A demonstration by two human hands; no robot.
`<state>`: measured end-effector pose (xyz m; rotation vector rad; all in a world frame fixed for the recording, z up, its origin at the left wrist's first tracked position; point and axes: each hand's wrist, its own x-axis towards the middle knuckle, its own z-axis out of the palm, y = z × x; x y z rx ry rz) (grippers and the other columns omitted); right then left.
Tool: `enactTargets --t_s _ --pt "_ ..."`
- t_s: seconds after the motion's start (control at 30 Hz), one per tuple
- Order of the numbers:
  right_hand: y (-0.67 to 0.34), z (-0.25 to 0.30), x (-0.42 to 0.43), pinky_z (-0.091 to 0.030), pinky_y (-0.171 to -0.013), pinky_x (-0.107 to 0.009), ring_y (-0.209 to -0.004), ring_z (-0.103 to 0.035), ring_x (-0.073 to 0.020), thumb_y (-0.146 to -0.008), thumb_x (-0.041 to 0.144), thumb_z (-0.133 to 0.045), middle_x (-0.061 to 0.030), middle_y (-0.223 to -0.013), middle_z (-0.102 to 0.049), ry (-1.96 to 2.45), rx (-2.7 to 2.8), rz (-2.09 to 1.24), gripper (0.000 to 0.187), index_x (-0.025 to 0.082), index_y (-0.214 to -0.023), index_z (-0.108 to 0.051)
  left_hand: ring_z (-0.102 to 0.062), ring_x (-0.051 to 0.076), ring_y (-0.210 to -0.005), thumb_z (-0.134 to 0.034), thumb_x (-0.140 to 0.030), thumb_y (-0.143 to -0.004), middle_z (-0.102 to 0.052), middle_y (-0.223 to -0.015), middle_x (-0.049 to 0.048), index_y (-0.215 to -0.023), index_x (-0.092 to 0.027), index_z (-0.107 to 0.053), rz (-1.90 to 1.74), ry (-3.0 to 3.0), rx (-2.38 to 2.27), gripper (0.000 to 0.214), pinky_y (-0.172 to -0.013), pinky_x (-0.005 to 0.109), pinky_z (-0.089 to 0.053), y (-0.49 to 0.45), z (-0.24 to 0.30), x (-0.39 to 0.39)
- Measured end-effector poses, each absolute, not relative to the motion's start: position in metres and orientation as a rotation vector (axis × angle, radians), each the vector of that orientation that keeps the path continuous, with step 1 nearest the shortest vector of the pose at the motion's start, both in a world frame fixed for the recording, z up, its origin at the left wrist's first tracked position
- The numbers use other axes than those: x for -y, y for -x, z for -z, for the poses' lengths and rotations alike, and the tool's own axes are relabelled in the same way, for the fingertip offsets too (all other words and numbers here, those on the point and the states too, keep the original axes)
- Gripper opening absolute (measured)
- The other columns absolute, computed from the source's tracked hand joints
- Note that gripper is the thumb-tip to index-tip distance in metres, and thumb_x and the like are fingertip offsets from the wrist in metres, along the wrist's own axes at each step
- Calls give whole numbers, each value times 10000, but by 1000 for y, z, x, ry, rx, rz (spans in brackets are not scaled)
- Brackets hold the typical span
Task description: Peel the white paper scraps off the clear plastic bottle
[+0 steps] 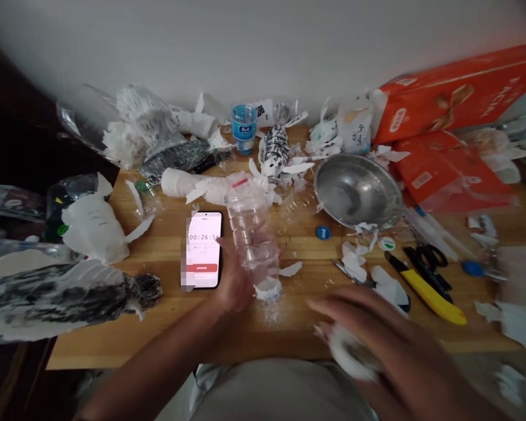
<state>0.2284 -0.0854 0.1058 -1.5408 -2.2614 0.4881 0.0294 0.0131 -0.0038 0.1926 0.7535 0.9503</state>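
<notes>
My left hand (233,279) is closed round the lower part of a clear plastic bottle (249,228), which stands upside down with its white-stuffed neck on the wooden table (166,327). A phone (203,249) with a running timer lies just left of that hand. My right hand (377,336), blurred by motion, is low at the table's front edge with its fingers curled over a wad of white tissue (348,351).
A steel bowl (355,190) sits at the back right. Near it lie a yellow utility knife (429,289), black scissors (427,260), a blue cap (323,233) and orange tissue packs (456,93). Paper scraps, stuffed bottles and a blue-labelled cup (244,128) crowd the back and left.
</notes>
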Motion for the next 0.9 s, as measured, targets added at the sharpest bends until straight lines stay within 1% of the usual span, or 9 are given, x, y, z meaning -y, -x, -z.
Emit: enactTargets --t_s 0.07,0.13,0.27,0.37,0.5,0.6,0.7,0.8,0.9 --pt "-212 -93 74 -615 -874 -316 -1098 -671 -199 -857 136 -461 -59 -1217 -668 1598 2209 -498 459 250 -1290 -563 -701 245 -825 -530 -919 -637 -750 -917 96 -1070 -182 -712 -985 -249 -829 874 -776 341 -561 -31 6 -9" --pt "-198 -83 64 -605 -890 -349 -1107 -656 -205 -887 151 -489 -71 -1191 -662 1663 2118 -510 382 233 -1253 -557 -704 277 -935 -653 -871 -591 -752 -977 90 -1077 -210 -703 -1026 -301 -851 821 -855 371 -557 -33 8 -6" --pt "-186 -73 59 -579 -899 -391 -1092 -650 -218 -884 113 -474 -65 -1169 -661 1721 2082 -451 360 227 -1208 -581 -641 325 -1162 -690 -801 -653 -718 -1144 114 -1127 -228 -685 -1136 -446 -866 743 -1038 435 -490 -34 16 -3" --pt "-185 -70 58 -565 -905 -396 -1098 -647 -227 -905 128 -478 -70 -1194 -655 1773 2106 -361 351 214 -1232 -575 -608 344 -1217 -642 -793 -715 -687 -1208 152 -1151 -209 -675 -1194 -538 -877 730 -1060 465 -480 -34 22 -2" --pt "-179 -65 53 -575 -862 -405 -1096 -646 -261 -931 183 -510 -104 -1201 -649 1851 2134 -229 331 176 -1259 -548 -604 327 -1225 -621 -772 -758 -655 -1258 156 -1244 -224 -625 -1244 -578 -887 732 -1080 475 -466 -35 27 3" --pt "-174 -60 50 -591 -797 -414 -1071 -654 -285 -877 154 -559 -111 -1220 -634 1910 2166 -194 386 174 -1263 -537 -632 300 -1183 -625 -741 -783 -650 -1268 135 -1277 -267 -584 -1260 -573 -890 685 -1053 478 -492 -37 28 6" --pt "-175 -58 49 -598 -767 -431 -1012 -670 -279 -809 80 -556 -80 -1206 -629 1936 2197 -346 436 209 -1224 -549 -667 282 -1108 -691 -694 -764 -676 -1224 111 -1197 -286 -592 -1279 -534 -877 603 -1017 479 -515 -39 26 9" --pt "-180 -59 47 -587 -798 -442 -1000 -670 -258 -773 20 -508 -47 -1193 -625 1950 2154 -510 479 236 -1196 -566 -686 265 -1044 -746 -678 -720 -699 -1164 101 -1112 -261 -613 -1269 -463 -891 588 -1008 460 -518 -40 22 10" --pt "-188 -62 43 -566 -821 -445 -1004 -665 -245 -745 -16 -446 -30 -1145 -631 1941 2108 -674 478 243 -1115 -602 -656 276 -1115 -758 -678 -704 -690 -1186 106 -1116 -250 -623 -1209 -395 -910 609 -1012 442 -513 -41 17 11"
